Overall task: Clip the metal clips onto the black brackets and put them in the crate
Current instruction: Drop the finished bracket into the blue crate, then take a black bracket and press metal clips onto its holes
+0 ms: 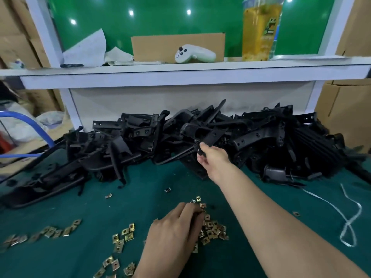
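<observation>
Right fingers [201, 157] around black bracket [213, 136], left fingers [190, 210] atop metal clips [213, 230] (grip unclear, cup [259, 31] print blurred)

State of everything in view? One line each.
right hand: grips a black bracket at the heap's front.
left hand: on the metal clips, fingers curled; grip hidden.
metal clips: loose, scattered.
bracket pile: heaped, unsorted.
cup: upright on shelf, nearly full.
controller: lying on shelf.

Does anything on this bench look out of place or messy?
A white game controller and a tall yellow drink sit on the shelf, odd company for factory parts. A loose white string lies looped on the green mat at the right, and the metal clips are scattered across it rather than kept together.
</observation>
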Motion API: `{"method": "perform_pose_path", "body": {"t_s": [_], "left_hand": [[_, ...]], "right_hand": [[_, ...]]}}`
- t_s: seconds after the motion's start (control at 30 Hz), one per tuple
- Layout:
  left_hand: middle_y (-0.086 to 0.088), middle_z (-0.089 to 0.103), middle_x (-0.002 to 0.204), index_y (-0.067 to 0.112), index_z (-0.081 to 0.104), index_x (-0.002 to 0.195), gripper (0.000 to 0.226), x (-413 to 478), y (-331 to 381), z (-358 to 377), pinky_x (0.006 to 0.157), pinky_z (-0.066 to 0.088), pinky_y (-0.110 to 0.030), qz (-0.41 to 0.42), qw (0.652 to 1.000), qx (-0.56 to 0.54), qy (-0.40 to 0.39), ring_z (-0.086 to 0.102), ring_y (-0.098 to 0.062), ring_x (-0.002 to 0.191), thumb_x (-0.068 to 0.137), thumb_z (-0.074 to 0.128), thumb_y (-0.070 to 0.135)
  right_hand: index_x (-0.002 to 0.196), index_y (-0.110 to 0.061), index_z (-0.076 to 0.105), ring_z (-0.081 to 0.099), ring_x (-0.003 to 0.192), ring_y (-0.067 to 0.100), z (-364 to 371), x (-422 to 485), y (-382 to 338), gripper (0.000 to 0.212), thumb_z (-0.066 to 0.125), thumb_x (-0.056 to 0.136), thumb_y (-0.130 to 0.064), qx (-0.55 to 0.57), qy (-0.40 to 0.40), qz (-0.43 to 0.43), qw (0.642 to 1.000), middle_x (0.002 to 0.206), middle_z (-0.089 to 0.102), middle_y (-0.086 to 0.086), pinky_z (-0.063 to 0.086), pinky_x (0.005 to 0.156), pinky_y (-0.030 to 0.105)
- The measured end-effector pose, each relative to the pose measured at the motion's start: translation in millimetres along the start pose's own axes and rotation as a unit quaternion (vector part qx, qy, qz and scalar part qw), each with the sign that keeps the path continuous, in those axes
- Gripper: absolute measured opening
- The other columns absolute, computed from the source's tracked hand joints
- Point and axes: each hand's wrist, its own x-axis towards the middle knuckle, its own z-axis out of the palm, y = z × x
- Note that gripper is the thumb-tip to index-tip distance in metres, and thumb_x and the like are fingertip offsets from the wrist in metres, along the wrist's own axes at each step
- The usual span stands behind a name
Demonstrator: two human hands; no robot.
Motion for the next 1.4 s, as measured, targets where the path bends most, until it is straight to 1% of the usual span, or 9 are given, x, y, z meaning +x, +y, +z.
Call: {"method": "perform_pose_path", "body": {"t_s": [0.17,0.37,0.5,0.6,0.83,1.0,1.17,1.27,1.4], "left_hand": [[0.017,0.061,0.079,0.029,0.06,0.092,0.008,-1.6,-2.4,0.7,0.043,0.046,-0.024,0.013,0.999,-0.009,0.03,0.054,0.0,0.056,0.093,0.067,0.034],[0.019,0.061,0.076,0.03,0.059,0.09,0.007,-4.0,-3.5,-2.8,0.042,0.045,-0.02,0.016,0.999,-0.002,0.033,0.054,0.002,0.058,0.09,0.063,0.035],[0.021,0.06,0.078,0.03,0.06,0.093,0.01,-7.0,-3.7,0.1,0.053,0.048,-0.02,0.029,0.999,-0.007,0.024,0.053,0.002,0.064,0.089,0.07,0.031],[0.025,0.056,0.082,0.032,0.058,0.096,0.004,-8.2,-2.6,2.9,0.073,0.043,-0.021,0.037,0.999,-0.01,0.033,0.048,0.001,0.074,0.096,0.06,0.036],[0.024,0.06,0.09,0.035,0.059,0.096,0.014,-10.0,5.7,-3.6,0.08,0.042,-0.021,-0.021,0.997,-0.061,0.042,0.053,0.001,0.087,0.1,0.048,0.043],[0.009,0.072,0.082,0.039,0.072,0.09,0.006,-5.0,19.6,-8.3,0.065,0.047,-0.01,-0.219,0.888,-0.391,0.103,0.064,-0.002,0.071,0.09,0.067,0.036],[-0.002,0.073,0.087,0.029,0.077,0.098,0.021,-2.9,24.4,-5.2,0.078,0.052,-0.034,-0.271,0.795,-0.538,0.067,0.063,-0.011,0.075,0.083,0.067,0.041],[-0.001,0.072,0.085,0.033,0.078,0.102,0.018,-3.0,26.0,-0.7,0.077,0.051,-0.034,-0.282,0.794,-0.535,0.066,0.062,-0.011,0.074,0.094,0.063,0.027],[0.0,0.068,0.081,0.031,0.078,0.104,0.029,-4.0,28.7,-1.3,0.077,0.053,-0.032,-0.29,0.781,-0.549,0.064,0.062,-0.013,0.073,0.101,0.054,0.015]], "right_hand": [[0.082,-0.012,0.055,0.06,0.071,0.014,-10.6,-35.3,-8.5,0.017,0.061,0.099,-0.01,0.054,-0.117,-0.013,0.992,0.08,0.061,0.005,0.055,0.065,0.021],[0.095,-0.012,0.062,0.072,0.094,0.02,-72.0,-93.7,-2.8,0.001,0.062,0.095,-0.011,-0.059,-0.156,-0.101,0.981,0.098,0.074,0.005,0.057,0.08,0.03],[0.116,-0.025,0.061,0.072,0.097,0.019,-129.8,-121.0,8.1,0.038,0.049,0.095,0.004,-0.194,-0.106,-0.148,0.964,0.099,0.075,0.003,0.05,0.093,0.037],[0.1,-0.04,0.063,0.069,0.085,0.012,-155.3,-130.0,8.5,0.054,0.045,0.09,0.01,-0.284,-0.072,-0.187,0.938,0.09,0.071,-0.004,0.049,0.085,0.032],[0.101,-0.042,0.059,0.056,0.073,0.0,-175.3,-133.9,9.0,0.011,0.05,0.098,-0.048,-0.479,-0.056,-0.279,0.83,0.081,0.06,-0.02,0.042,0.062,0.016],[0.133,-0.03,0.059,0.054,0.121,0.018,-174.4,-129.0,14.3,0.032,0.046,0.105,-0.034,-0.667,-0.018,-0.363,0.651,0.12,0.064,-0.014,0.037,0.106,0.026],[0.15,-0.035,0.038,0.048,0.127,0.014,-173.2,-124.3,20.2,0.048,0.04,0.105,-0.019,-0.695,-0.016,-0.345,0.631,0.128,0.053,-0.015,0.04,0.097,0.024],[0.151,-0.037,0.035,0.047,0.112,0.009,-173.2,-122.4,22.3,0.05,0.039,0.102,-0.029,-0.699,-0.012,-0.34,0.629,0.113,0.045,-0.016,0.035,0.077,0.019],[0.141,-0.045,0.048,0.045,0.105,0.008,-173.3,-120.2,26.0,0.045,0.041,0.096,-0.048,-0.71,-0.032,-0.332,0.62,0.102,0.035,-0.017,0.031,0.089,0.024]]}}
